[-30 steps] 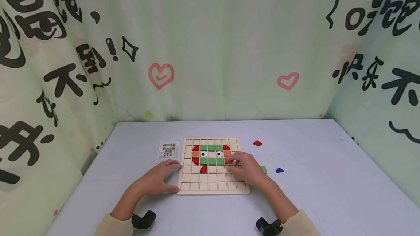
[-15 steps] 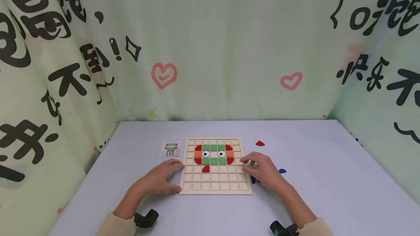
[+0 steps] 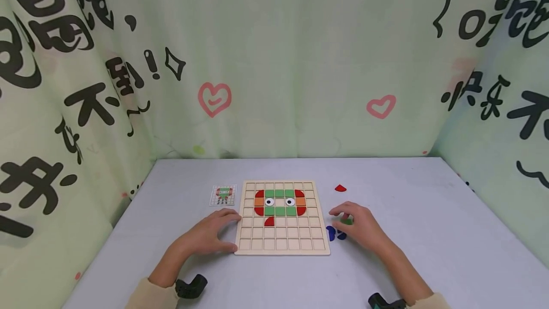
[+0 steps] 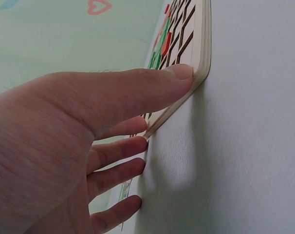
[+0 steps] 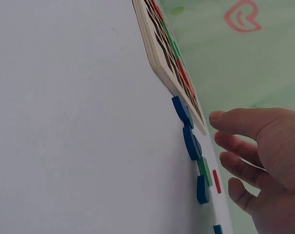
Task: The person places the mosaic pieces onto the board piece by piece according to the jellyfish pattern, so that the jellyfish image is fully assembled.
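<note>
A square wooden grid board (image 3: pixel 281 247) lies on the table. Red, green and orange pieces (image 3: pixel 279 211) and two eye pieces fill cells in its upper part, with a red quarter-round (image 3: pixel 269 221) below them. My left hand (image 3: pixel 214 232) touches the board's left side, its thumb (image 4: pixel 179 78) at the near corner. Over the loose pieces right of the board hovers my right hand (image 3: pixel 362 227), fingers slightly bent, nothing held. A green piece (image 3: pixel 347 221) shows between its thumb and fingers. Blue pieces (image 3: pixel 330 233) lie beside the board's right edge.
A small picture card (image 3: pixel 223 195) with a gridded figure lies left of the board. A red piece (image 3: pixel 340 188) sits beyond my right hand. In the right wrist view, another blue piece (image 5: pixel 218 229) lies at the bottom. A printed curtain (image 3: pixel 291 70) surrounds the table.
My right hand has drawn away from the board to the right, uncovering a red piece set at the face's lower right corner. My left hand stays at the board's edge.
</note>
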`<action>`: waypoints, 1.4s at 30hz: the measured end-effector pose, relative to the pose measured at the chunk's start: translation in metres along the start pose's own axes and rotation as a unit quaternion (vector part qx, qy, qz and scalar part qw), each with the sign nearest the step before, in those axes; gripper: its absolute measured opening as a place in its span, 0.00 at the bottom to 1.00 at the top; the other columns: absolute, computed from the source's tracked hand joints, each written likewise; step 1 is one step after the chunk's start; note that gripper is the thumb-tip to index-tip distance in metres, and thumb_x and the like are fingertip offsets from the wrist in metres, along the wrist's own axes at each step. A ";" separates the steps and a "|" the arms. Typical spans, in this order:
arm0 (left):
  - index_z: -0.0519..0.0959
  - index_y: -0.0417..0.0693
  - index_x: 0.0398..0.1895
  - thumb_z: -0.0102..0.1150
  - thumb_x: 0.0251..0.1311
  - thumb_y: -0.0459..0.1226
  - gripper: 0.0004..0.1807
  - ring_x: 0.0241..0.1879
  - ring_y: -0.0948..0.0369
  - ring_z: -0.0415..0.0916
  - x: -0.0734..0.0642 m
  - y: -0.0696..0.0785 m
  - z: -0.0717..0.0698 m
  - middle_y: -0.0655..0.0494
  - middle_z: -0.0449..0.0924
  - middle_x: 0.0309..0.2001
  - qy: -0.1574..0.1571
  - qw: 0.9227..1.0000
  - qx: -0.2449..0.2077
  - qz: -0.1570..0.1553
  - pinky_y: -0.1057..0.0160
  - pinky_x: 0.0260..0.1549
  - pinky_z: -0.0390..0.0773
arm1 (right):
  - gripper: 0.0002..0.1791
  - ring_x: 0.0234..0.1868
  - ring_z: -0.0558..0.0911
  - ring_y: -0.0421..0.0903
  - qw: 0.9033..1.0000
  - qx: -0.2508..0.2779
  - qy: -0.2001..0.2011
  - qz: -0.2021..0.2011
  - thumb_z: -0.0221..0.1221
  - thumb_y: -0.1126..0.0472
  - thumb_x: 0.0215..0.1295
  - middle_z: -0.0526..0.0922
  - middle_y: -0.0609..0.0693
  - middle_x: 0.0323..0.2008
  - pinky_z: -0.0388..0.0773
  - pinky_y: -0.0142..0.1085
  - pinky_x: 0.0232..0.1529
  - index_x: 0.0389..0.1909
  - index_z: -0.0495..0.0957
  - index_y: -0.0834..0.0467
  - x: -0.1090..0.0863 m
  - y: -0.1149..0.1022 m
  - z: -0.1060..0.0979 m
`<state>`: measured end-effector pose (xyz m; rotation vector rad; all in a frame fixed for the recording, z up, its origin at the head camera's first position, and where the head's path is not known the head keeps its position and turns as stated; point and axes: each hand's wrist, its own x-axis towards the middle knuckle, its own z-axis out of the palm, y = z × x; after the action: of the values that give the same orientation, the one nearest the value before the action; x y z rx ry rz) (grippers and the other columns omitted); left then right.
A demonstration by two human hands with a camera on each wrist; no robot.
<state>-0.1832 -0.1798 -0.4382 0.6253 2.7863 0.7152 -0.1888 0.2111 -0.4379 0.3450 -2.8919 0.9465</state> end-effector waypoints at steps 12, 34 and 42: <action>0.73 0.51 0.63 0.73 0.47 0.49 0.37 0.69 0.46 0.61 0.000 -0.001 -0.001 0.49 0.67 0.67 -0.002 1.000 -0.002 0.005 0.41 0.65 0.65 | 0.13 0.37 0.75 0.42 1.000 -0.007 0.005 -0.003 0.67 0.67 0.54 0.83 0.48 0.43 0.73 0.28 0.32 0.42 0.84 0.54 -0.009 0.023 -0.010; 0.73 0.50 0.63 0.73 0.47 0.48 0.38 0.69 0.46 0.61 0.001 -0.003 0.000 0.50 0.68 0.66 0.001 1.000 -0.003 0.020 0.41 0.65 0.65 | 0.12 0.36 0.73 0.43 1.000 -0.003 0.011 0.020 0.69 0.64 0.53 0.83 0.44 0.35 0.71 0.27 0.29 0.40 0.85 0.52 -0.009 0.030 -0.012; 0.72 0.50 0.63 0.73 0.46 0.49 0.38 0.69 0.46 0.60 0.001 -0.001 -0.001 0.49 0.67 0.67 -0.004 1.000 -0.010 0.010 0.40 0.65 0.63 | 0.11 0.38 0.74 0.42 1.000 0.002 0.019 0.005 0.68 0.63 0.54 0.85 0.44 0.38 0.73 0.27 0.33 0.40 0.85 0.51 -0.004 0.026 -0.009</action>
<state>-0.1847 -0.1810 -0.4376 0.6505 2.7661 0.7415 -0.1905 0.2372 -0.4460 0.3091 -2.8613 0.9505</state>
